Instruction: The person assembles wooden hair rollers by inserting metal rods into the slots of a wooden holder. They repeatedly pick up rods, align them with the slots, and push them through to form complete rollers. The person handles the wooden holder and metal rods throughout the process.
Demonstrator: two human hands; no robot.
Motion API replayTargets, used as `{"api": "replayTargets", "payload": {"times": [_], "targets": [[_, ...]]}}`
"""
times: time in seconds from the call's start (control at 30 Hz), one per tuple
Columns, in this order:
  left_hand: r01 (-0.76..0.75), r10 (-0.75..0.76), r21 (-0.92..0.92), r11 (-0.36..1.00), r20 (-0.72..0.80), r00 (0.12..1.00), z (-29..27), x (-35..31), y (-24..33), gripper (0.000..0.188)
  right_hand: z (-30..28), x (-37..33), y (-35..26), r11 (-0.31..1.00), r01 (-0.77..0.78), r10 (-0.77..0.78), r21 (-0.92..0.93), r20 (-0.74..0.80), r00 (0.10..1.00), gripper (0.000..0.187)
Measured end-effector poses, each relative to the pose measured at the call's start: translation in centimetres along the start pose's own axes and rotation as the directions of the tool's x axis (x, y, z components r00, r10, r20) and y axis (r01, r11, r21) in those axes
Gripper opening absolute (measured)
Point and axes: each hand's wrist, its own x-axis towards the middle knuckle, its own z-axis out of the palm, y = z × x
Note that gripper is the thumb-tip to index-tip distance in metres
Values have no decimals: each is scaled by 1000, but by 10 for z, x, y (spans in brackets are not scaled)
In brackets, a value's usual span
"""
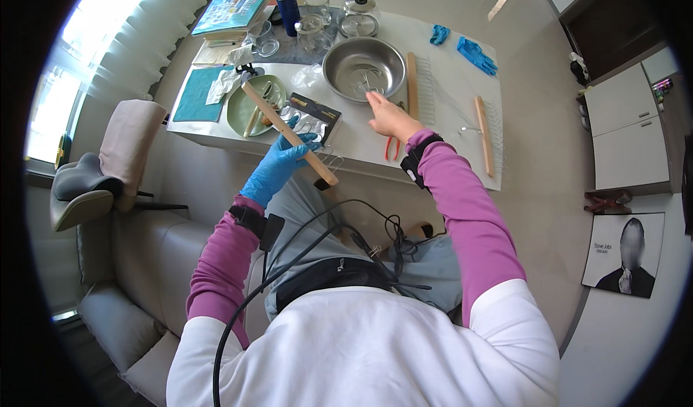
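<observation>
My left hand (278, 163), in a blue glove, is closed around a long wooden bar (315, 163) held slantwise over the table's front edge. Bent wire hooks (333, 163) stick out along its lower part. Bare and pinched, my right hand (395, 120) is at the near rim of a steel bowl (333, 67). A thin bent wire hook (373, 77) shows at its fingertips, over the bowl. Below that hand lie red-handled pliers (392, 147). Beside the bar, a dark box (317, 111) and loose hooks rest on the table.
Two wooden bars (412, 82) with rows of thin wires lie to the right, near blue gloves (476, 54). A green plate (238, 111) holds tools at the left. Glassware (312, 35) and a dark blue flask (287, 10) stand behind. Black cables (289, 259) cross my lap.
</observation>
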Motion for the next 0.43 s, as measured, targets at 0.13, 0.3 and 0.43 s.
{"api": "replayTargets", "payload": {"times": [0.13, 0.3, 0.43], "targets": [[26, -25, -37, 999, 30, 999, -2, -4, 1, 80, 5, 7, 21, 999, 17, -17, -40, 1, 1000, 56], [25, -24, -33, 999, 13, 1000, -5, -7, -3, 83, 6, 5, 43, 999, 40, -41, -12, -140, 989, 36], [19, -18, -21, 1000, 33, 999, -9, -1, -7, 85, 1, 3, 59, 999, -7, 5, -43, -53, 999, 38]]}}
